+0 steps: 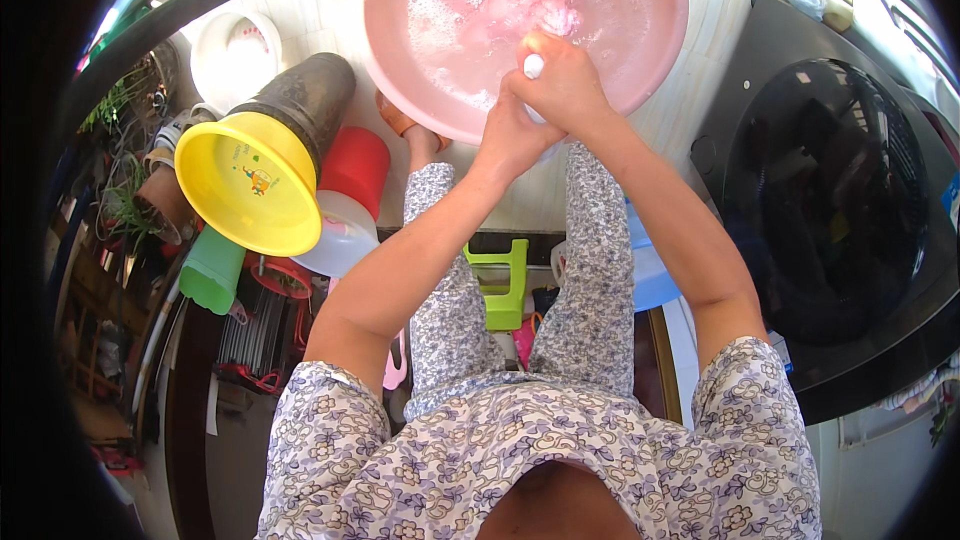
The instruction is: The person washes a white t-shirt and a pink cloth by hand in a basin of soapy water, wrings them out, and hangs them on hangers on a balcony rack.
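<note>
A large pink basin [376, 52] holds sudsy water [465, 52]. Above its near rim, both of my hands come together around a white thing [533, 66], mostly hidden by my fingers, so I cannot tell whether it is cloth. My left hand [517, 120] grips from below and to the left. Over it, further up and to the right, my right hand [566, 79] is closed on the same thing. Just beyond my right fist, a whitish-pink bunched patch [559, 19] shows at the water.
On the left are a yellow basin [259, 202], a dark cylindrical container [311, 94], a red bucket [358, 169], a white basin [236, 60] and a green container [212, 270]. A black washing machine [739, 82] stands right. Behind my legs sits a lime-green stool [514, 289].
</note>
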Tool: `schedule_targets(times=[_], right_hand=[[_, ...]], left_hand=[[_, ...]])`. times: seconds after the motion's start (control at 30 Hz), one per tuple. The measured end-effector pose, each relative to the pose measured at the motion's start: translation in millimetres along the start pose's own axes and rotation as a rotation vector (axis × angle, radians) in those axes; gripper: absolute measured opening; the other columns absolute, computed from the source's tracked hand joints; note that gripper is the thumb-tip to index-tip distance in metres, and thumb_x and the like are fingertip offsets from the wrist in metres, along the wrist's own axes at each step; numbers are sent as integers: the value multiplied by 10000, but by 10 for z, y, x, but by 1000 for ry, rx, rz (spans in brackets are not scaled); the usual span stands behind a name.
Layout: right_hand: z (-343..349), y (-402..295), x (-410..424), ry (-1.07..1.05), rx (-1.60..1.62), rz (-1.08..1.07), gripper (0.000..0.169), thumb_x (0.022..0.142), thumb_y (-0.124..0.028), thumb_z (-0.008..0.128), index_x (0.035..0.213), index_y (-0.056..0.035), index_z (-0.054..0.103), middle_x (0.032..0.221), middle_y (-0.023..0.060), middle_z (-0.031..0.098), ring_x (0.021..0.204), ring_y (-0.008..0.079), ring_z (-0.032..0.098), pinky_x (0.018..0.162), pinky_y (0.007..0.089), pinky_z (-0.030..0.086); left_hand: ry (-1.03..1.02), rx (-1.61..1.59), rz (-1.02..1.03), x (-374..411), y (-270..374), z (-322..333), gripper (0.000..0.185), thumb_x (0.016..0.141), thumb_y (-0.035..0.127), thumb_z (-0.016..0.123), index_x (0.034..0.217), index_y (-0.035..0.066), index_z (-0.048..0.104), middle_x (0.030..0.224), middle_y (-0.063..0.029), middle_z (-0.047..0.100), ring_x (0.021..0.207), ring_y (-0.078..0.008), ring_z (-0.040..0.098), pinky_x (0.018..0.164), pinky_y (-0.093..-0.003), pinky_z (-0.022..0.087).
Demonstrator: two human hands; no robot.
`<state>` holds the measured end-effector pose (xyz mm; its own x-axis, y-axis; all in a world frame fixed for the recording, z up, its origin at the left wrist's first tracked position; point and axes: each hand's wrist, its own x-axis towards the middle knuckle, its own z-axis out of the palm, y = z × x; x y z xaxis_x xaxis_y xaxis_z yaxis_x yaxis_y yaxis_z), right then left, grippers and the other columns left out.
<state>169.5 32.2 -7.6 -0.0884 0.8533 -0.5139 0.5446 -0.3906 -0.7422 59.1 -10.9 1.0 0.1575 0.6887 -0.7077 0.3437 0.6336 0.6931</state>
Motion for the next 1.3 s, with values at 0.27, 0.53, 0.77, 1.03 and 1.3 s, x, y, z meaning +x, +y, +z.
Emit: schedule_targets(times=[0.27, 0.53, 0.77, 1.03, 1.3], right_hand=[[-315, 246, 27, -226, 922, 385, 690, 942, -580, 260, 1251, -18, 514, 1149, 110, 597, 1056, 193, 547, 975, 324, 375], [-383, 420, 130, -322, 252, 79, 419, 871, -428, 517, 863, -25, 630, 792, 98, 627, 741, 159, 576, 706, 297, 456], [-377, 673, 343, 23, 14, 159, 335, 857, -342, 616, 758, -48, 491, 687, 4, 478, 766, 115, 599, 578, 246, 430], [-515, 262, 150, -68, 772, 248, 749, 895, -576, 414, 1448, -109, 223, 1462, 198, 239, 1188, 289, 470, 814, 338, 510], [-263, -271, -176, -339, 1729, 117, 1006, 775, -784, 347, 1443, -53, 172, 1435, 249, 272, 1273, 373, 380, 986, 438, 408]], left_hand=[[-184, -752, -355, -227, 431, -322, 665, 679, 136, 756, 1233, -54, 441, 1101, -149, 583, 996, -223, 591, 852, -346, 474], [-189, -1175, -393, -425, 324, -557, 495, 794, 139, 620, 1212, -69, 456, 1074, -167, 592, 976, -256, 593, 861, -369, 468], [-44, -1330, -400, -496, 82, -615, 521, 792, 171, 610, 1209, -96, 450, 1099, -196, 577, 993, -307, 581, 876, -395, 462], [-146, -1415, -404, -704, 208, -523, 618, 780, 232, 625, 1261, -83, 399, 1118, -211, 564, 987, -323, 579, 850, -400, 487], [-293, -1570, -299, -625, 662, -164, 638, 843, 429, 542, 1326, 50, 370, 1160, -211, 536, 870, -355, 585, 574, -376, 504]])
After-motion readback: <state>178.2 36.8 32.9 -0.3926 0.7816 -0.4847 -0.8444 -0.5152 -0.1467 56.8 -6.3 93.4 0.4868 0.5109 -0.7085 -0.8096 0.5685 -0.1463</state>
